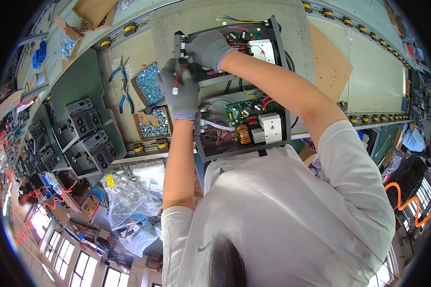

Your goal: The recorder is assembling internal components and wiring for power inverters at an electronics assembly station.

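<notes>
The right hand [208, 49], in a grey glove, reaches into the far case [276, 36] with its fingertips at the left end panel [181, 47]; the fingers are bent, but I cannot tell whether they pinch anything. The left hand [179, 88], gloved alike, is raised just below that same panel, its fingers curled near the corner of the case. A dark red lead [179, 73] ending in a white plug [175, 90] hangs over this hand; whether the fingers grip the lead or it merely lies across them, I cannot tell.

The far case lies open on a grey mat [165, 21], a white block [262, 51] at its right side under the right forearm and loose blue and yellow wires [237, 20] along its far edge. The near case [289, 126], also open, lies between the far case and the person's body, with a green board [234, 111], a copper coil [244, 134] and a second white block [271, 128] inside.

Left of the left hand sit a box of screws [149, 84] and, nearer the body, a smaller box of metal parts [153, 123]. Blue-handled pliers [125, 103] lie beyond them, farther left. Several finished-looking units [96, 143] stand at the far left.
</notes>
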`<state>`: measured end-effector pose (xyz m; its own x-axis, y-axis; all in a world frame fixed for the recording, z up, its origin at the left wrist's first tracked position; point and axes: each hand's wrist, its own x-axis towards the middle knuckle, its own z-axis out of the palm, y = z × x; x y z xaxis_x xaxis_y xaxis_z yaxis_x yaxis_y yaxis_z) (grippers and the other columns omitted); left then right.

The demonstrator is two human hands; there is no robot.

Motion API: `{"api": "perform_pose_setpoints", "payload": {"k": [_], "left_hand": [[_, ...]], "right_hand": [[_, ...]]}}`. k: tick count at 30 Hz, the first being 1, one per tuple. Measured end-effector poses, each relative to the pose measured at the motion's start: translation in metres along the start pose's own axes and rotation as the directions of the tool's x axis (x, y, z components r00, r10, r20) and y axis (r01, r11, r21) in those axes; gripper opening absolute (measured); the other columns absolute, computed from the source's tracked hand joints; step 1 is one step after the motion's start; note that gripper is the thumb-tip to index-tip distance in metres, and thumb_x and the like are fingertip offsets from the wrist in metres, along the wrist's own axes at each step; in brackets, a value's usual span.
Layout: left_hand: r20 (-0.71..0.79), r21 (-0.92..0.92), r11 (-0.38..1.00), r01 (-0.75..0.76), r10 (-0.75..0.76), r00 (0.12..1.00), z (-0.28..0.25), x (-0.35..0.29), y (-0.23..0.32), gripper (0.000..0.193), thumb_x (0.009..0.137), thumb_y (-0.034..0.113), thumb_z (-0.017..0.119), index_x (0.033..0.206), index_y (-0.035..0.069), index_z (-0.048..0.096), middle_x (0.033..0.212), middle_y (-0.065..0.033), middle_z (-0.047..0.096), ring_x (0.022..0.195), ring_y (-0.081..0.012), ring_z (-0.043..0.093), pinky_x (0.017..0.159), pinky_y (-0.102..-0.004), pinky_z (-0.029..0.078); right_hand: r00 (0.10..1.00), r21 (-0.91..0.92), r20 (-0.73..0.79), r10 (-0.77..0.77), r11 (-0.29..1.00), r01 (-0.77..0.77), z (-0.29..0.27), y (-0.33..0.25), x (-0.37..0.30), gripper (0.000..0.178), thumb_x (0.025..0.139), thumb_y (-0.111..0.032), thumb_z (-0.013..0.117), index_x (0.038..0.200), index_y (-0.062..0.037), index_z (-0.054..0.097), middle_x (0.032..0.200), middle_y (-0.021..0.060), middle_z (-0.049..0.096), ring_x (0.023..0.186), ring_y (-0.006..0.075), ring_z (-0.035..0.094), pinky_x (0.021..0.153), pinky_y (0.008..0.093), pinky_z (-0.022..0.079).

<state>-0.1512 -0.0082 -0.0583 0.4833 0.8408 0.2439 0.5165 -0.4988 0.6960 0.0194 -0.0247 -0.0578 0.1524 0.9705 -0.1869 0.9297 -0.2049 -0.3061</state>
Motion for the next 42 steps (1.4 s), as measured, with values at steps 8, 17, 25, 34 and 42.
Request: {"api": "perform_pose_setpoints", "payload": {"k": [8,17,25,34,42], "left_hand": [[0.1,0.001,0.999,0.051,-0.051,0.994,-0.001,0.0,-0.011,0.055,0.079,0.004,0.068,0.131,-0.003,0.054,0.116,-0.0203,0.057,0.108,-0.0354,0.056,0.094,-0.0434,0.047],[0.121,-0.339,0.939,0.057,-0.016,0.993,-0.026,0.044,-0.022,0.044,0.088,0.01,0.059,0.131,0.005,0.059,0.125,-0.0158,0.062,0.115,-0.0337,0.058,0.101,-0.0444,0.046],[0.702,0.395,0.817,-0.42,0.026,0.711,-0.023,0.117,0.036,0.052,0.071,0.03,0.072,0.123,0.03,0.073,0.142,-0.0069,0.054,0.134,-0.0302,0.043,0.111,-0.0445,0.03],[0.385,-0.638,0.716,0.284,-0.022,0.923,0.013,0.104,-0.008,0.032,0.094,0.017,0.064,0.123,0.003,0.065,0.099,-0.01,0.066,0.092,-0.0212,0.064,0.081,-0.0348,0.052],[0.308,-0.549,0.796,0.255,-0.091,0.947,-0.007,0.078,-0.028,0.025,0.101,0.025,0.061,0.115,0.005,0.061,0.088,-0.0051,0.063,0.082,-0.0131,0.058,0.075,-0.0299,0.049]], "right_hand": [[0.998,-0.1,-0.057,0.022,0.995,-0.028,0.003,-0.008,-0.004,0.016,0.082,-0.026,0.068,0.093,-0.016,0.076,0.091,0.0094,0.074,0.092,0.0304,0.072,0.078,0.0465,0.055],[0.854,-0.042,-0.319,-0.411,0.906,0.421,-0.013,-0.019,-0.048,0.023,0.074,-0.023,0.072,0.096,-0.0262,0.074,0.103,0.0033,0.065,0.105,0.0276,0.059,0.091,0.0479,0.043],[0.814,-0.032,-0.396,-0.425,0.892,0.45,-0.009,-0.009,-0.047,0.029,0.075,-0.016,0.07,0.102,-0.0273,0.075,0.108,0.0045,0.066,0.112,0.0271,0.059,0.094,0.0462,0.043],[0.839,-0.026,-0.313,-0.444,0.888,0.46,0.007,0.006,-0.046,0.024,0.073,-0.018,0.071,0.096,-0.0249,0.072,0.093,0.0032,0.067,0.095,0.0265,0.062,0.086,0.0453,0.044],[0.959,0.965,-0.159,0.235,0.244,0.1,0.012,0.028,-0.018,0.021,0.093,-0.026,0.066,0.104,-0.0104,0.075,0.1,0.0149,0.073,0.091,0.0362,0.069,0.084,0.0422,0.053]]}}
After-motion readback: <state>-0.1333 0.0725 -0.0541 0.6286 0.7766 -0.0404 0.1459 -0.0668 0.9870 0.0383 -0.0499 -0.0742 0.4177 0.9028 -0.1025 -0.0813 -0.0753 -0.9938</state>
